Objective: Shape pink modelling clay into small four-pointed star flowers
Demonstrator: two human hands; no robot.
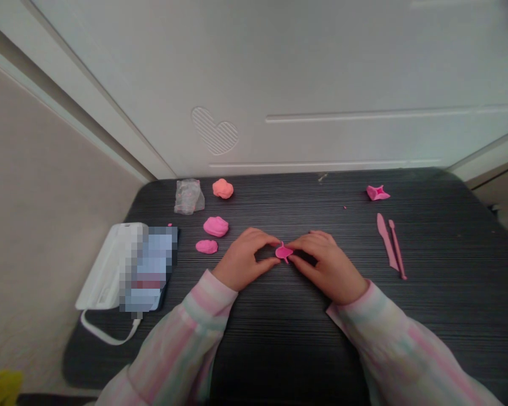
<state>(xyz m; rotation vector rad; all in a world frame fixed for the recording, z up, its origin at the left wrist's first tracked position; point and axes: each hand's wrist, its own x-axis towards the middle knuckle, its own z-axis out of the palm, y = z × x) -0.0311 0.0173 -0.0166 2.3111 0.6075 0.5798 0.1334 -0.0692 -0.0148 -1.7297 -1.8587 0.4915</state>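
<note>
A small flat piece of bright pink clay (283,252) sits between my two hands at the middle of the dark table (449,316). My left hand (244,257) pinches its left side with fingertips closed on it. My right hand (327,264) pinches the right side the same way. Both wrists rest on the table, in pastel striped sleeves.
Two pink clay lumps (215,226) (206,246) and an orange lump (222,188) lie left of my hands, by a clear plastic wrapper (188,196). A shaped pink clay piece (377,193) and two pink modelling tools (391,245) lie right. A white case (108,265) sits at the left edge.
</note>
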